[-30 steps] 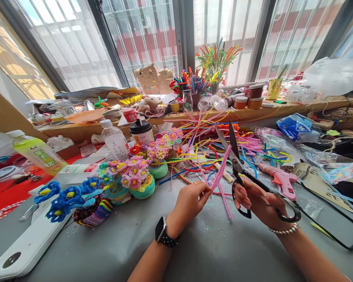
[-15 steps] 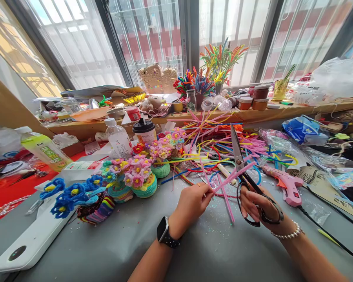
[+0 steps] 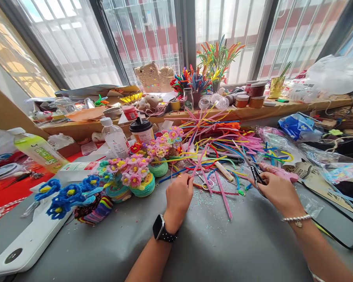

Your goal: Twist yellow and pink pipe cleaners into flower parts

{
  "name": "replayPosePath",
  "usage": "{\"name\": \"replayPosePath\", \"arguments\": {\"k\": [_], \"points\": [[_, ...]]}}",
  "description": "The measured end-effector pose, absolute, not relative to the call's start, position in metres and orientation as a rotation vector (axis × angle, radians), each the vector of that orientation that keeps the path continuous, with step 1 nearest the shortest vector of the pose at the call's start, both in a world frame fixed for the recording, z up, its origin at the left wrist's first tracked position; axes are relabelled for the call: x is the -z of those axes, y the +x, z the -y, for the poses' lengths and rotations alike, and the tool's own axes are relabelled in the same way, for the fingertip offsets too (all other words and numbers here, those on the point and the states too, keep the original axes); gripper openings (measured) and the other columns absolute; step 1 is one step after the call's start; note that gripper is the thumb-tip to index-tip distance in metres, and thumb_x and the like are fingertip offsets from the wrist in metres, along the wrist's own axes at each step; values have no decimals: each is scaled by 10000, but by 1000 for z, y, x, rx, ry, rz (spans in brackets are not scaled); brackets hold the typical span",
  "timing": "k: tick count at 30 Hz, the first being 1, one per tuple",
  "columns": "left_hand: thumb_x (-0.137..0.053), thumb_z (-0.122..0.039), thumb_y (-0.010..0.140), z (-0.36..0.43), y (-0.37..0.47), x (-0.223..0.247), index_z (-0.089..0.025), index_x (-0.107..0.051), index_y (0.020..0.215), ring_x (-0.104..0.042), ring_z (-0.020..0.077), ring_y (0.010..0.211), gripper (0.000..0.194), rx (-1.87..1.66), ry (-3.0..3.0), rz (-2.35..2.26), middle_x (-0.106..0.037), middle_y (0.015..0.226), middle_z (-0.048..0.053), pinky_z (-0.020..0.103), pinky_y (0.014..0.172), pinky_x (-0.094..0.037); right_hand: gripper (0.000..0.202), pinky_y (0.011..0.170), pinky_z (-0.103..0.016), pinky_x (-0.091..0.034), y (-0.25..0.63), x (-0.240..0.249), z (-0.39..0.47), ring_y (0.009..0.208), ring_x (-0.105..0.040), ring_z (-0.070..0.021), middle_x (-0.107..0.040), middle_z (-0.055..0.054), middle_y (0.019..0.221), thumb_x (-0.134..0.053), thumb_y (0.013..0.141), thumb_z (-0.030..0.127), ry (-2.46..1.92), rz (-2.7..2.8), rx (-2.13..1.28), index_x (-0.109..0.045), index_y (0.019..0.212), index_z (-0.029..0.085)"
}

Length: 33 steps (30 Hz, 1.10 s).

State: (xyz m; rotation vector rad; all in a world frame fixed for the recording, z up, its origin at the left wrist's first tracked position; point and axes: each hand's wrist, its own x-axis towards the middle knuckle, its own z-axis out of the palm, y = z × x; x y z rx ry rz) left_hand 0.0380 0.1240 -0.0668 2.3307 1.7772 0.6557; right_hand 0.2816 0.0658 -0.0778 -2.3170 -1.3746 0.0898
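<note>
At far left, a white power bank (image 3: 32,239) lies slanted on the grey counter (image 3: 223,250), its long axis running from near left to farther right. Beside it are blue yarn flowers (image 3: 70,194) in a striped pot, then pink flowers (image 3: 135,170) in a green-and-yellow pot.

Right of these, the left hand (image 3: 179,196), wearing a black watch (image 3: 161,229), has its grip closed, fingertips together on a pink stem (image 3: 200,161). That stem slants away and to the right from the fingers, crossing another pink strand. Just right of centre, a loose pink strip (image 3: 223,196) lies on the counter, its near end pointing slightly right.

Farther right, the right hand (image 3: 275,190), with a beaded bracelet, has its grip clamped on the black handles of the scissors (image 3: 251,166); the blades point away and to the left, towards the heap of coloured stems (image 3: 223,131). A pink glue gun (image 3: 282,172) lies partly hidden behind this hand.

Open counter spreads between the forearms; beyond the heap, the wooden ledge (image 3: 176,117) borders the far side.
</note>
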Motion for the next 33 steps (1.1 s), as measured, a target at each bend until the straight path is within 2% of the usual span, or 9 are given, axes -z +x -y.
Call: {"name": "replayPosePath", "arguments": {"k": [5, 7, 11, 15, 20, 25, 28, 31, 33], "points": [[-385, -299, 801, -125, 36, 64, -186, -593, 828, -577, 172, 684, 238, -791, 2217, -1731, -642, 808, 59, 245, 577, -359, 219, 528, -332, -403, 303, 85, -66, 623, -584, -266, -622, -83, 586, -567, 589, 401, -2475, 1407, -217, -526, 531, 194], [-398, -332, 792, -127, 36, 63, -171, -591, 803, -565, 149, 639, 251, -874, 2082, -1513, -635, 758, 50, 239, 589, -380, 205, 606, -331, -435, 309, 79, -63, 667, -597, -237, -654, -69, 698, -601, 564, 371, -2317, 1385, -352, -579, 648, 186], [-454, -394, 750, -129, 37, 61, -140, -579, 770, -523, 104, 528, 284, -826, 1667, -1054, -607, 660, 27, 208, 527, -400, 330, 731, -306, -446, 293, 60, -67, 829, -582, -207, -638, -65, 909, -566, 636, 447, -1859, 1316, -585, -606, 841, 192], [-509, -388, 713, -129, 38, 58, -132, -596, 738, -500, 86, 511, 272, -749, 1529, -946, -599, 626, 12, 199, 530, -409, 359, 659, -266, -470, 245, 48, -89, 713, -578, -142, -634, -47, 858, -537, 685, 477, -1422, 1220, -969, -599, 881, 183], [-497, -370, 723, -129, 38, 61, -128, -615, 752, -538, 113, 563, 271, -796, 1612, -1027, -617, 648, 27, 224, 579, -440, 277, 613, -223, -460, 213, 51, -114, 611, -550, -93, -614, -4, 689, -650, 600, 409, -1192, 941, -1015, -588, 709, 162], [-410, -337, 786, -131, 35, 68, -155, -628, 792, -565, 157, 671, 284, -952, 1985, -1350, -625, 745, 53, 273, 643, -436, 220, 608, -203, -466, 215, 63, -110, 603, -546, -79, -601, 16, 667, -658, 611, 354, -1102, 800, -1000, -589, 706, 167], [-416, -287, 792, -132, 33, 70, -164, -592, 957, -553, 195, 839, 270, -1086, 2107, -1549, -590, 933, 88, 325, 753, -423, 201, 596, -193, -479, 219, 65, -104, 586, -549, -72, -599, 25, 661, -677, 590, 320, -1079, 653, -982, -586, 694, 175], [-473, -292, 770, -131, 34, 68, -176, -468, 1143, -475, 206, 1035, 391, -1279, 2077, -1437, -468, 1168, 110, 339, 862, -390, 188, 594, -211, -495, 220, 66, -102, 585, -566, -86, -605, 23, 648, -677, 587, 315, -1059, 593, -990, -583, 681, 182], [-476, -326, 770, -129, 37, 66, -187, -468, 1140, -510, 188, 995, 396, -1207, 2003, -1230, -506, 1132, 95, 317, 827, -429, 181, 607, -223, -502, 219, 67, -102, 597, -576, -93, -615, 20, 658, -672, 598, 318, -1051, 598, -1010, -586, 687, 186]]}}
